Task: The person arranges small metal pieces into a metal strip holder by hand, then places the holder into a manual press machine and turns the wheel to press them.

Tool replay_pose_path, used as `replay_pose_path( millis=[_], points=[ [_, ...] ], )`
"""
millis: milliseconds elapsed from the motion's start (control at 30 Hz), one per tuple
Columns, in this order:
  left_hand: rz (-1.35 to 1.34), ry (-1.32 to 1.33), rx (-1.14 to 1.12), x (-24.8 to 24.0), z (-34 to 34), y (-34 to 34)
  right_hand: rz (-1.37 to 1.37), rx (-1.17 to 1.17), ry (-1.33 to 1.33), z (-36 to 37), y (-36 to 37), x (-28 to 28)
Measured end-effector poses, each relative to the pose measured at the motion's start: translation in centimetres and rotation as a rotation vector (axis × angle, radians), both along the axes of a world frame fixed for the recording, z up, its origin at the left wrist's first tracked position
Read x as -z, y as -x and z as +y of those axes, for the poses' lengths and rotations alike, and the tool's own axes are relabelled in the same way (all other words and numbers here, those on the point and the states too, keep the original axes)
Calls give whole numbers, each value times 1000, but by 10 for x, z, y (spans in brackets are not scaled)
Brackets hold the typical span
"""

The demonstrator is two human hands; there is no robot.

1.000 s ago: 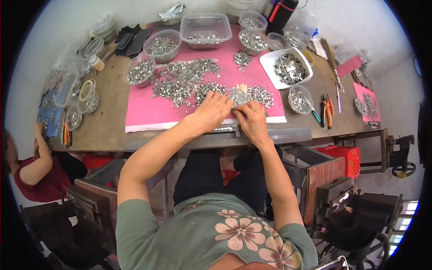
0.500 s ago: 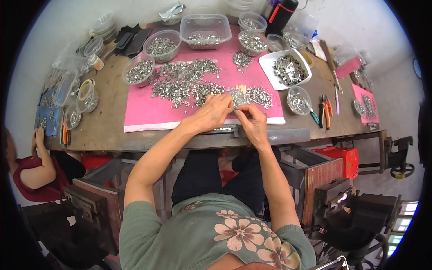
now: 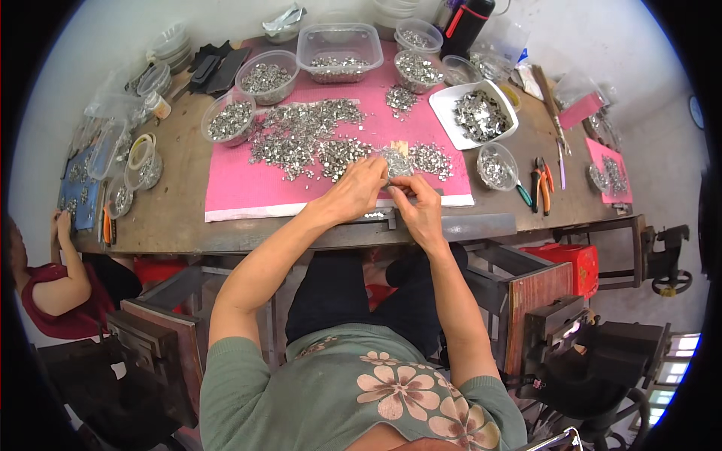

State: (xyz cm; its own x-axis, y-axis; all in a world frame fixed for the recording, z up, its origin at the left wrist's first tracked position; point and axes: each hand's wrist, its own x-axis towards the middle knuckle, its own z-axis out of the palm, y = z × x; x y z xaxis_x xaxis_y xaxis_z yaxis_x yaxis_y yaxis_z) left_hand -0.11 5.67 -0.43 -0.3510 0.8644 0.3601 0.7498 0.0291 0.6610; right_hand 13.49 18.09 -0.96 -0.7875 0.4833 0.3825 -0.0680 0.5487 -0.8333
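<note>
My left hand (image 3: 359, 188) and my right hand (image 3: 420, 204) meet over the front part of a pink mat (image 3: 244, 184), fingertips almost touching. Both are closed in a pinch, and what they hold is too small and hidden to name. Just beyond the fingers sits a clump of thin silvery pieces (image 3: 395, 161) beside a small tan block (image 3: 399, 145). One pile of small shiny metal pieces (image 3: 342, 156) lies by my left hand, a second pile (image 3: 431, 160) by my right. Farther left spreads a larger heap of metal pieces (image 3: 301, 131).
Tubs of metal pieces ring the mat, among them a rectangular tub (image 3: 340, 37) and a white tray (image 3: 444, 113). Orange-handled pliers (image 3: 540, 188) lie on the right. A metal bar (image 3: 477, 225) runs along the bench edge. At far left, a person (image 3: 60, 289) works at a blue mat (image 3: 84, 180).
My hands stay together at the same place on the mat, with only slight finger movement. The whole view has shifted a little.
</note>
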Motion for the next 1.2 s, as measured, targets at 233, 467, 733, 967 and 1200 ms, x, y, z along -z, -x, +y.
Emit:
replay_pose_path(
  millis=[233,467,733,967,1200],
  points=[
    [-175,-41,27,-12,0,-7,12,36,7,4,-1,3],
    [296,59,-94,-3,-9,0,37,73,-158,15,-3,10],
    [379,141,-5,-3,-6,0,24,24,-255,16,-4,3],
    [318,23,8,0,-4,3,-18,21,-359,7,-43,-9],
    [373,92,44,-7,3,2,109,84,-202,0,-52,13]
  ],
)
